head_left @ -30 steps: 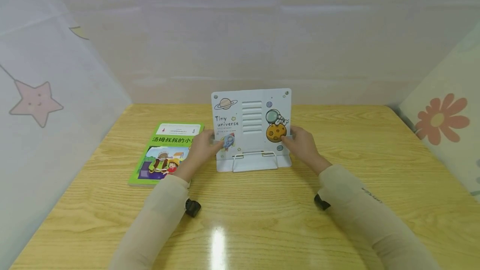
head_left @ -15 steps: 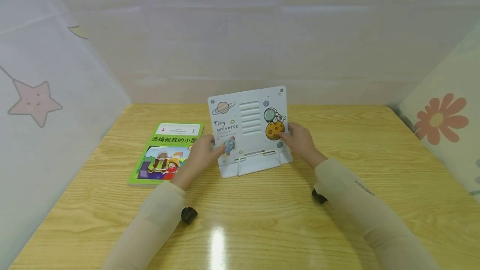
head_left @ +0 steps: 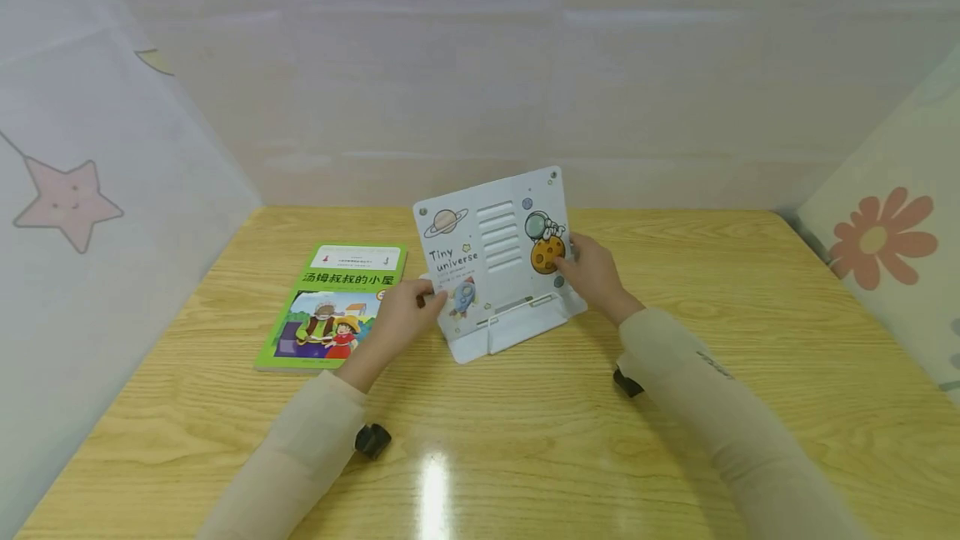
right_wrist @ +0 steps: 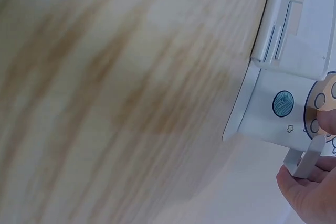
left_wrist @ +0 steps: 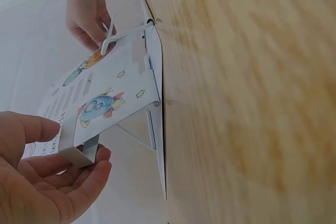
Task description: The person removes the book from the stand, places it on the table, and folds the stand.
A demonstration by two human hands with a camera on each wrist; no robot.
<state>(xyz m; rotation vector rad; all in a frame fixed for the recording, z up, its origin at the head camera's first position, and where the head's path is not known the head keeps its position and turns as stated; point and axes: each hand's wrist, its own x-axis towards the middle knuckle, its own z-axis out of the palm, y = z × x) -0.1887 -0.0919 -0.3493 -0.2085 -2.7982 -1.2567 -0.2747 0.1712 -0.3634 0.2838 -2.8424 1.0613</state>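
A white metal book stand (head_left: 491, 273) with "Tiny universe" space cartoons stands angled on the table in the head view, its left side nearer to me. My left hand (head_left: 405, 312) grips its left edge, thumb in front and fingers behind. The left wrist view shows that hand (left_wrist: 47, 177) around a small side clip (left_wrist: 76, 148). At the opposite edge my right hand (head_left: 596, 273) pinches the panel, thumb over the orange moon drawing. In the right wrist view, another side clip (right_wrist: 304, 157) lies between the right thumb and fingers. A wire page holder (head_left: 525, 325) crosses the bottom ledge.
A green-bordered picture book (head_left: 322, 315) lies flat on the wooden table (head_left: 510, 440), just left of my left hand. Pale fabric walls (head_left: 480, 90) with printed shapes enclose the table at the back and sides.
The book stand has turned, its left end coming toward me and its right end moving away. My right hand has shifted up and left; my left hand has moved slightly down.
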